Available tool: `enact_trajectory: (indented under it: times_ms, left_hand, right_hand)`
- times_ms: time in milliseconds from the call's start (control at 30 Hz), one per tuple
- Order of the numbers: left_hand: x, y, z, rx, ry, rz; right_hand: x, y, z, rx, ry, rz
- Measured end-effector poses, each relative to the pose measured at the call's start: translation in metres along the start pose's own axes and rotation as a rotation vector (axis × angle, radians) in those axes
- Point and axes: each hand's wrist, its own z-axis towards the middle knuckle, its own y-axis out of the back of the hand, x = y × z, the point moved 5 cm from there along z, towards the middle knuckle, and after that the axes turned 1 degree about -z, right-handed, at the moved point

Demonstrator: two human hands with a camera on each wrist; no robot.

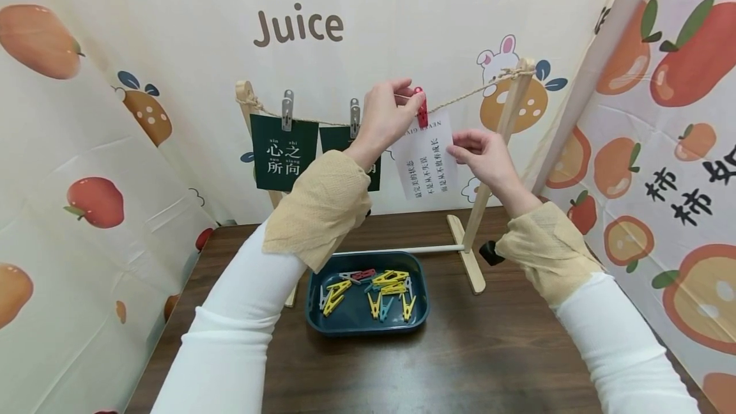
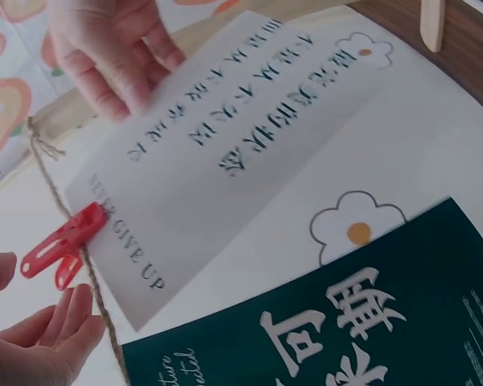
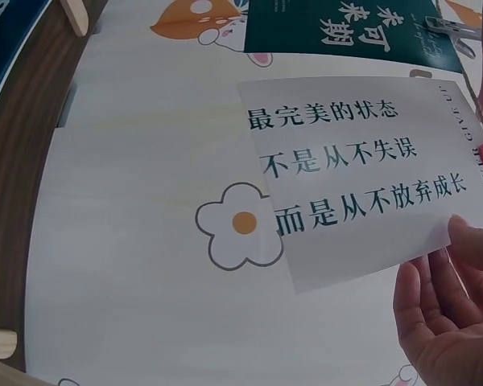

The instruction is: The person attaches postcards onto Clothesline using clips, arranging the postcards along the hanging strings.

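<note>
A white card (image 1: 428, 158) with printed lettering hangs tilted from the twine (image 1: 462, 98), with a red clothespin (image 1: 421, 108) clamped at its top edge. Around the clothespin's handles my left hand (image 1: 384, 114) holds its thumb and fingers spread; the left wrist view shows a gap between them and the red handles (image 2: 44, 256). My right hand (image 1: 483, 155) pinches the card's right edge, thumb over the face in the right wrist view. Two dark green cards, the left one (image 1: 282, 155) and one (image 1: 368, 177) partly behind my left arm, hang from silver metal clips (image 1: 287, 110).
The twine runs between the posts of a wooden stand (image 1: 512, 104). Below it on the brown table (image 1: 460, 350) sits a dark blue tray (image 1: 368, 331) with several yellow, teal, grey and red clothespins (image 1: 393, 287). Fruit-printed cloth (image 1: 172, 50) surrounds the table.
</note>
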Motion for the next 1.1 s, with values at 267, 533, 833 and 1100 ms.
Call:
enact_trajectory:
  times_ms: [267, 533, 833, 1100]
  left_hand:
    - [-0.010, 0.010, -0.009, -0.079, -0.096, -0.050]
    - [-0.013, 0.021, -0.025, -0.147, -0.155, -0.156]
    - [-0.002, 0.027, -0.044, -0.178, -0.219, -0.239]
    - [0.013, 0.022, -0.062, -0.143, -0.225, -0.217]
  right_hand:
    - [-0.011, 0.002, -0.006, -0.034, -0.001, 0.031]
    - [-0.016, 0.005, -0.014, -0.096, 0.007, 0.073]
    - [-0.022, 0.002, -0.030, -0.099, -0.003, 0.084]
    - [-0.025, -0.011, -0.050, -0.093, 0.058, 0.170]
